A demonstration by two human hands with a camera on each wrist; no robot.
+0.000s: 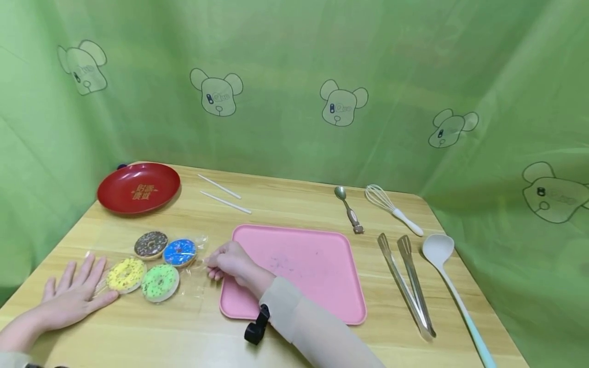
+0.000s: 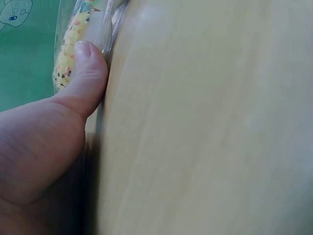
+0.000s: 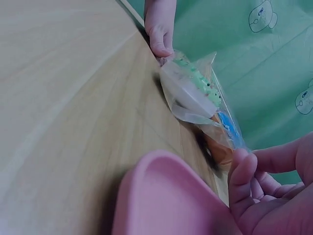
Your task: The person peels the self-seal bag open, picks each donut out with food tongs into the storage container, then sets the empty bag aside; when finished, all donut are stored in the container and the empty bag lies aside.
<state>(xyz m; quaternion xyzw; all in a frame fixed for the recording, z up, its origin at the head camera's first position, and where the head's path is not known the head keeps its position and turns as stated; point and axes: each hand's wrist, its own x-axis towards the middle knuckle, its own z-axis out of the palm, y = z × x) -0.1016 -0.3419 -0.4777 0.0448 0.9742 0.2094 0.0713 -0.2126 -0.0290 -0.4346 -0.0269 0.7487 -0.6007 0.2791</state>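
Four-coloured toy donuts lie together in a clear plastic bag (image 1: 190,294) on the left of the table: a brown donut (image 1: 151,245), a blue donut (image 1: 180,252), a yellow donut (image 1: 126,275) and a green donut (image 1: 160,282). My left hand (image 1: 73,299) rests flat with fingers spread at the bag's left end, its thumb beside the yellow donut. In the left wrist view that thumb overlaps the yellow donut (image 2: 73,49). With thumb and fingers my right hand (image 1: 232,263) pinches the bag's right edge, over the pink tray's left rim. The right wrist view shows the film stretched from those fingertips (image 3: 242,169).
The pink tray (image 1: 317,271) lies mid-table under my right forearm. Behind are a red plate (image 1: 115,189) and two white sticks (image 1: 225,202). To the right lie a spoon (image 1: 349,212), a whisk (image 1: 400,220), metal tongs (image 1: 405,291) and a ladle (image 1: 439,250). Green curtains surround the table.
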